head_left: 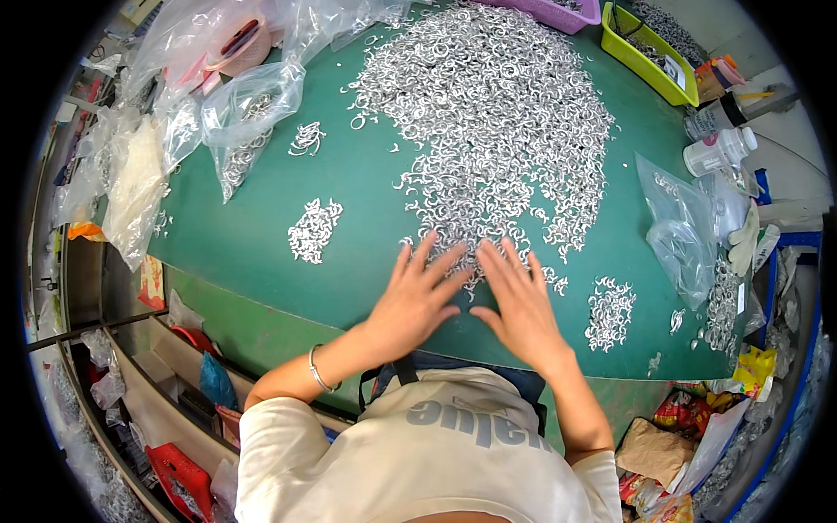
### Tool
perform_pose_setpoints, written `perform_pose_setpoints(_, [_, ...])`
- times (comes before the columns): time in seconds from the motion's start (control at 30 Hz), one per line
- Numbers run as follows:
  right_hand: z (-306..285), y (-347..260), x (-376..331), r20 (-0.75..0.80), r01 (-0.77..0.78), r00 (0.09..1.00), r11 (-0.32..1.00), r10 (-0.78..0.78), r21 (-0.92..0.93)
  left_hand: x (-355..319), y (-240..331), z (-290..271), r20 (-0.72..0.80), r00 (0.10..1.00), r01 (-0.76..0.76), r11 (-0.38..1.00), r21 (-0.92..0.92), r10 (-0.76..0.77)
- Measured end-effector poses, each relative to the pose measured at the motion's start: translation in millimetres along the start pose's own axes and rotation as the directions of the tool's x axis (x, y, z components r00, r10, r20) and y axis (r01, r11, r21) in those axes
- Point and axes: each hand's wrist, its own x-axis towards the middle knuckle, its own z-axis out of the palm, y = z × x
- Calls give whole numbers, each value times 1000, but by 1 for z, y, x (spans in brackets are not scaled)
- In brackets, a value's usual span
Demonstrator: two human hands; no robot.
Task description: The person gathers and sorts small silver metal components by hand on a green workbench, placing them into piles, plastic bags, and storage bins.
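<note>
Metal rings (488, 122) loose on table; more in clear bag (248, 122), green bin (649, 57).

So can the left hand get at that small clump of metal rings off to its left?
Probably yes: the left hand lies flat at the big pile's edge, and only bare green table separates it from the small clump.

You're at a green-topped workbench (261, 227) under even, bright light. On your left a shelf unit (131, 383) sits below the bench edge, with red trays (179, 475) and plastic bags stuffed in. Far edge has a lime green bin (649, 61) and a purple basket (558, 13). Two white bottles (719, 131) stand at the right edge; snack wrappers (689, 427) pile on the floor lower right.
</note>
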Motion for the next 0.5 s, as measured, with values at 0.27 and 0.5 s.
perform_pose_setpoints(0.27, [-12,12,-23,-8,9,1000,1000,-9,-21,7,-18,2,-50,999,12,994,109,-6])
perform_pose_setpoints(0.5, [-1,4,-15,-187,-1,982,998,14,69,2,-1,4,-103,989,-119,988,-97,109])
